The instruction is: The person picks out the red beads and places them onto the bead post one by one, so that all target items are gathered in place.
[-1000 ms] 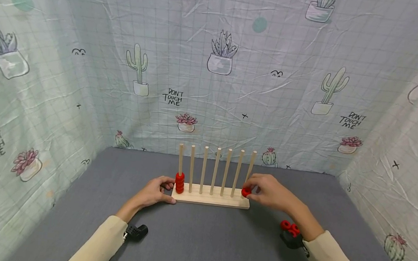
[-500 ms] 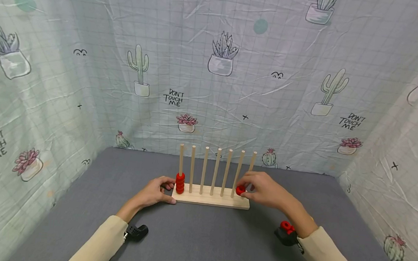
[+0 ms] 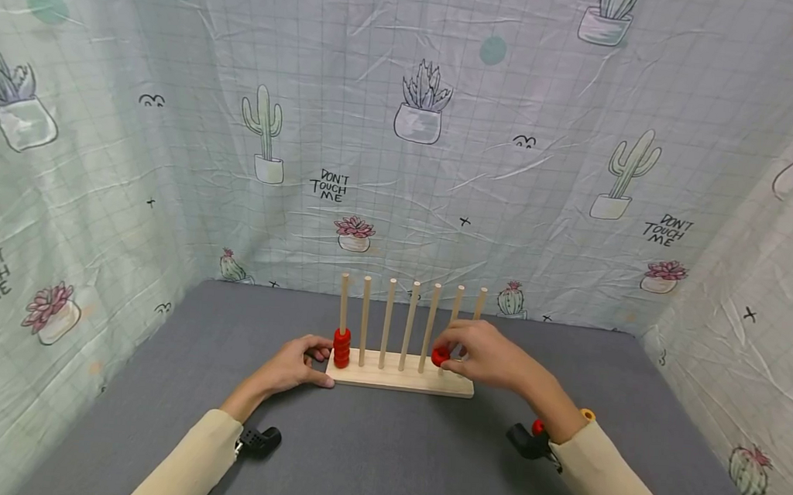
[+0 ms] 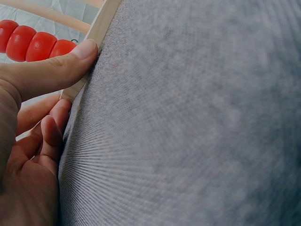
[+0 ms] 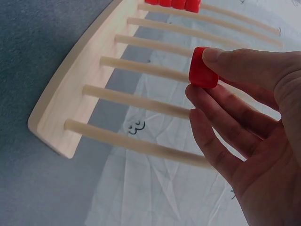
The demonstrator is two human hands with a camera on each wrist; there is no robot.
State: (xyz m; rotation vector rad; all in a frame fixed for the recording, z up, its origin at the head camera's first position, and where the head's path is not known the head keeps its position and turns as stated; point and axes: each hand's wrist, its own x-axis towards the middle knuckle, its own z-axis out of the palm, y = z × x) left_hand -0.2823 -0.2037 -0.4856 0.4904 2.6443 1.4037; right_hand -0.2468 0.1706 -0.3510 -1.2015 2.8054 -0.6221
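Note:
A wooden peg rack (image 3: pixel 393 382), its pale base carrying a row of several upright rods, stands on the grey table. Several red beads (image 3: pixel 341 348) are stacked at the bottom of its leftmost rod. My left hand (image 3: pixel 296 365) grips the left end of the base, thumb on the front edge and fingers behind, as the left wrist view confirms. Between thumb and fingertips my right hand (image 3: pixel 489 356) pinches a single red bead (image 5: pixel 203 68). That bead is off the rods, held in front of the right part of the row and above the base.
Near my right forearm lie a yellow bead (image 3: pixel 588 414) and a red bead (image 3: pixel 538 426), partly covered by the arm and the black wrist camera (image 3: pixel 528 442). Another black device (image 3: pixel 260 441) sits at my left wrist. A printed curtain (image 3: pixel 415 187) encloses the table's back and sides.
My right hand has moved left with the red bead, from the rightmost rod toward the row's middle. A yellow bead has come into view by the right forearm. The left hand stays put.

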